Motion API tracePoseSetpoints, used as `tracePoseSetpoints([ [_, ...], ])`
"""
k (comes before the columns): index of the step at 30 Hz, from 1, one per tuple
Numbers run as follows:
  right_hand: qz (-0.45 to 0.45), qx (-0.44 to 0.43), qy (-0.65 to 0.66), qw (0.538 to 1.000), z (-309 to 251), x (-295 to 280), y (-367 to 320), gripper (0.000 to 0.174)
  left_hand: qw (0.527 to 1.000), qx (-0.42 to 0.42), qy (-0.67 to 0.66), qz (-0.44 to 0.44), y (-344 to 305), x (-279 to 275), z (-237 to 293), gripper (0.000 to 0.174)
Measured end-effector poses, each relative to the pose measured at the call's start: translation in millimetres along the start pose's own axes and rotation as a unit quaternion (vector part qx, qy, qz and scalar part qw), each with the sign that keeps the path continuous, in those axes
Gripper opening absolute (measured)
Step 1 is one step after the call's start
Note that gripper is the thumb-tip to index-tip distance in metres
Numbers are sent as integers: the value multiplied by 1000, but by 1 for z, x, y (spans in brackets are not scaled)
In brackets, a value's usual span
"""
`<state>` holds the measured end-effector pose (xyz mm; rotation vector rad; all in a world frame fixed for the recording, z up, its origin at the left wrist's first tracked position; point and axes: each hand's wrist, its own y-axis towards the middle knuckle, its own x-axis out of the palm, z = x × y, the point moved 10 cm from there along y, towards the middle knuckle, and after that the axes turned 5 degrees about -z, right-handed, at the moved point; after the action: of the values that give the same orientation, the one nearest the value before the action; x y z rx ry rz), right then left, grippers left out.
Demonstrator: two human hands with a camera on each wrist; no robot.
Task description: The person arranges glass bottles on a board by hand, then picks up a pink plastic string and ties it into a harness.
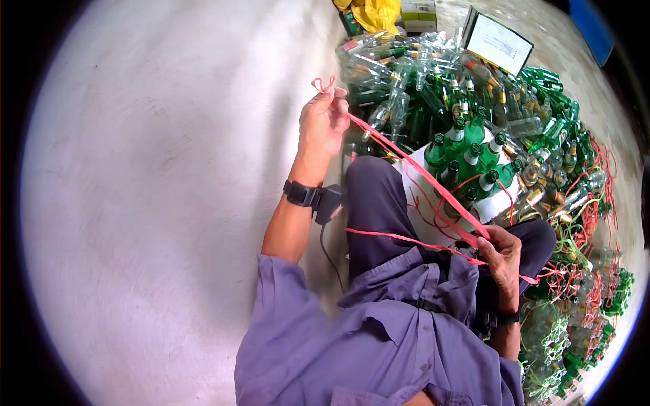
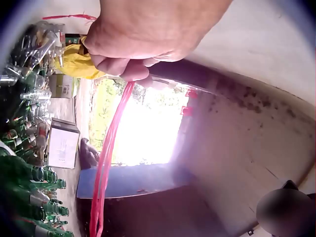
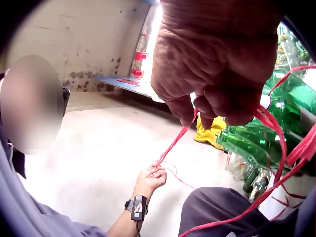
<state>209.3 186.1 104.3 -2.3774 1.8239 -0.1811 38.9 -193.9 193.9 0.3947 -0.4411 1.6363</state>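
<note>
A length of pink plastic twine (image 1: 420, 170) stretches taut between my two hands. At its upper left end my left hand (image 1: 321, 122) grips it, and a small loop pokes out above the thumb. My right hand (image 1: 500, 254) pinches the other end close to my knee, with loose strands trailing from it. In the right wrist view the curled fingers (image 3: 207, 111) close over the twine. Between my legs several green bottles (image 1: 472, 154) stand grouped upright on a white surface (image 1: 423, 189), with thin pink strands lying across them.
A big heap of clear and green bottles (image 1: 399, 81) lies ahead and to the right. On it leans a white box (image 1: 500, 42), with a yellow bag (image 1: 376, 15) behind. Bottles tied with red and green twine (image 1: 575, 298) sit at my right. Pale floor (image 1: 169, 169) extends left.
</note>
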Motion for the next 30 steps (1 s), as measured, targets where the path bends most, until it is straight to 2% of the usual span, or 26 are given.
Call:
tracePoseSetpoints([
  [2,20,22,-14,999,3,-15,-6,17,1000,7,0,10,10,-16,-1,24],
  [5,106,7,-18,994,19,-55,-17,13,999,5,-21,33,26,-45,-7,23],
  [8,164,-25,37,985,32,-88,-24,17,999,13,-39,23,31,-61,-9,21],
  [9,166,-26,53,984,34,-95,-25,18,999,9,-23,44,29,-64,-11,21],
  [11,188,-19,28,982,34,-102,-28,21,998,8,-8,65,27,-66,-11,20],
  [23,186,8,-4,983,49,-101,-39,25,998,42,18,42,29,-63,-1,22],
  [25,176,63,-49,981,52,-97,-39,26,995,57,43,71,22,-55,7,25],
  [27,169,5,-141,976,44,-87,-33,28,996,74,36,45,26,-49,15,26],
  [28,149,11,-138,979,46,-81,-31,28,995,89,31,20,28,-45,21,27],
  [30,122,14,-151,981,51,-66,-29,28,996,82,6,30,33,-43,26,27],
])
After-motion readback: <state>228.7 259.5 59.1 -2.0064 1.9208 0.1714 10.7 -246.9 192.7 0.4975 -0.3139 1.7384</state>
